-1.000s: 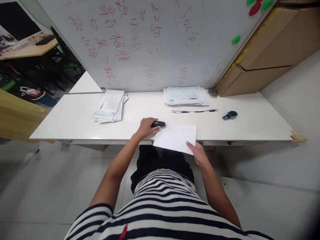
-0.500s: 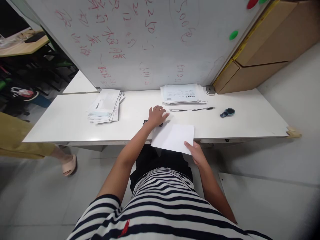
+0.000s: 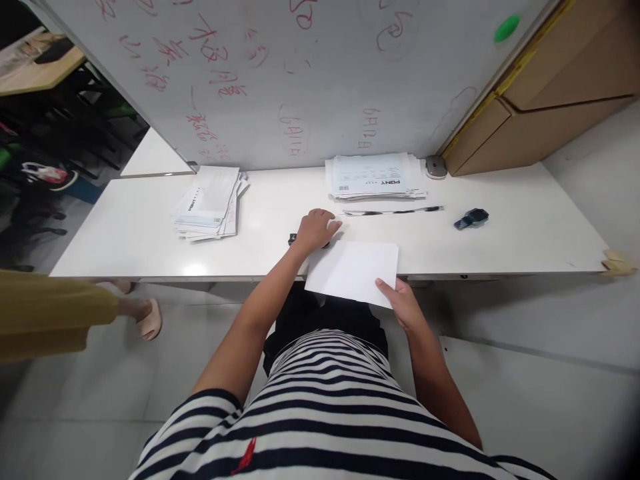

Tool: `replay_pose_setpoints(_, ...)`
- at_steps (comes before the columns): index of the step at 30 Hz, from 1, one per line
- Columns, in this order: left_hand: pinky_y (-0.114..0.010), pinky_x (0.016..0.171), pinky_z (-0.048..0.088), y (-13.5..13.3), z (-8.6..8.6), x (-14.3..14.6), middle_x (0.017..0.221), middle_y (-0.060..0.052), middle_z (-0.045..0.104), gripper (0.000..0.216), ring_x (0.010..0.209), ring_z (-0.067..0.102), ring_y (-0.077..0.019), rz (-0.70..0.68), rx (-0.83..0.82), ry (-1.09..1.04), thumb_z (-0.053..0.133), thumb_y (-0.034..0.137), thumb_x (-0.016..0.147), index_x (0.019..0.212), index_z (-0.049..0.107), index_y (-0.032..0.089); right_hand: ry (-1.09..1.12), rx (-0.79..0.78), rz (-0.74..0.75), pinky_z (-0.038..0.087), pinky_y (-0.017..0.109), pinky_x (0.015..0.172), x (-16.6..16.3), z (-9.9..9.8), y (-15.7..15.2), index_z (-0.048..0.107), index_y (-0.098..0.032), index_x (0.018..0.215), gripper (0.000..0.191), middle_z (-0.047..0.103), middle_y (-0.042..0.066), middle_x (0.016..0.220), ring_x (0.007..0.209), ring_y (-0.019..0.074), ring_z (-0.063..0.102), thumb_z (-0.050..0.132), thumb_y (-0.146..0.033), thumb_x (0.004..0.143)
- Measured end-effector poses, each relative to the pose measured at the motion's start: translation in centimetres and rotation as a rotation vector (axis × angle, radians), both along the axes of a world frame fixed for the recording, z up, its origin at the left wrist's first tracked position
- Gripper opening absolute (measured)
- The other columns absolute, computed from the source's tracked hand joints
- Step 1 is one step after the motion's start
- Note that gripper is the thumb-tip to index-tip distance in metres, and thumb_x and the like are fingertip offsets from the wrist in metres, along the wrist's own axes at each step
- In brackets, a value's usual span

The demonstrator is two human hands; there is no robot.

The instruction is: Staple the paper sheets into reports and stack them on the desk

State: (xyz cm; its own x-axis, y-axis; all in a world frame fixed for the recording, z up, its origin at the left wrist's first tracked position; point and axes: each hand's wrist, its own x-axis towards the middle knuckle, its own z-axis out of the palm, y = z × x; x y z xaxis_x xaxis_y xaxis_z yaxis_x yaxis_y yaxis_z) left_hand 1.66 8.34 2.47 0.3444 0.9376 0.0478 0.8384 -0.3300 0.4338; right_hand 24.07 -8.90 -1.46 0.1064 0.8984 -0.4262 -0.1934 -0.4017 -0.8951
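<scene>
My right hand (image 3: pixel 407 305) pinches the right edge of a white paper (image 3: pixel 353 272), thumb on top. The paper tilts over the table's front edge, its far part reaching onto the tabletop. My left hand (image 3: pixel 317 230) is palm down just beyond the paper's far left corner, thumb apart from the bent fingers. Under it sits a small black object (image 3: pixel 293 239), mostly covered by the hand and wrist; its kind cannot be made out. Farther back lies a stack of printed papers (image 3: pixel 370 175), with a thin black-and-white strip (image 3: pixel 395 212) in front of it.
Another paper stack (image 3: pixel 207 203) lies on the left of the white table (image 3: pixel 270 200). A dark watch (image 3: pixel 471 219) lies at right. A whiteboard (image 3: pixel 320 87) and cardboard boxes (image 3: pixel 560 127) stand behind. On the left, a person's sandalled foot (image 3: pixel 150 320) shows.
My left fingers look more bent and closer together than before. The paper stays in my right hand. My view has tilted down slightly, and the person at left has shifted a little.
</scene>
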Motion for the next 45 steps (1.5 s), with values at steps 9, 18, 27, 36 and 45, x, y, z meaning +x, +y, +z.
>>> replay_pose_setpoints(9, -0.059, 0.110, 0.017, -0.2, -1.2, 1.4, 0.139, -0.011, 0.046, 0.032, 0.135, 0.030, -0.0320, -0.022, 0.072, 0.142, 0.046, 0.032, 0.092, 0.121, 0.053, 0.021, -0.054, -0.014, -0.032, 0.050, 0.042, 0.089, -0.2, -0.6, 0.0, 0.070, -0.018, 0.103, 0.047, 0.072, 0.008, 0.108, 0.100, 0.0285, 0.066, 0.077, -0.048, 0.068)
replay_pose_setpoints(18, -0.039, 0.095, 0.044, -0.5, 0.6, 0.2, 0.123, -0.006, 0.061, 0.036, 0.115, 0.053, -0.0236, 0.081, -0.016, -0.213, 0.040, 0.047, 0.094, 0.114, 0.057, 0.023, -0.089, 0.005, -0.015, 0.049, 0.043, 0.091, -0.5, 0.0, 0.1, 0.070, -0.018, 0.104, 0.048, 0.072, 0.008, 0.108, 0.100, 0.0287, 0.066, 0.075, -0.050, 0.069)
replay_pose_setpoints(27, -0.040, 0.101, 0.036, -4.7, 2.0, -3.6, 0.118, -0.006, 0.062, 0.038, 0.118, 0.050, -0.0254, 0.077, 0.142, -0.184, 0.045, 0.052, 0.091, 0.111, 0.060, 0.024, -0.065, 0.010, -0.026, 0.050, 0.042, 0.091, -1.1, 0.0, -0.6, 0.070, -0.018, 0.103, 0.048, 0.072, 0.007, 0.109, 0.102, 0.0287, 0.066, 0.074, -0.052, 0.069)
replay_pose_setpoints(36, -0.039, 0.086, 0.043, -5.7, -2.5, -7.2, 0.111, -0.009, 0.060, 0.035, 0.101, 0.056, -0.0268, 0.095, 0.133, -0.047, 0.053, 0.046, 0.088, 0.115, 0.056, 0.023, -0.211, 0.026, -0.034, 0.050, 0.045, 0.090, 0.1, 1.7, -0.1, 0.071, -0.017, 0.103, 0.050, 0.071, 0.010, 0.110, 0.101, 0.0310, 0.065, 0.075, -0.053, 0.068)
replay_pose_setpoints(45, -0.039, 0.084, 0.042, -5.7, -2.9, -7.2, 0.111, -0.010, 0.059, 0.035, 0.100, 0.055, -0.0272, 0.185, 0.169, -0.051, 0.051, 0.044, 0.090, 0.118, 0.054, 0.023, -0.497, 0.087, 0.000, 0.052, 0.040, 0.082, 3.9, 4.9, -1.1, 0.074, -0.016, 0.094, 0.047, 0.073, 0.009, 0.101, 0.095, 0.0307, 0.065, 0.070, -0.057, 0.071)
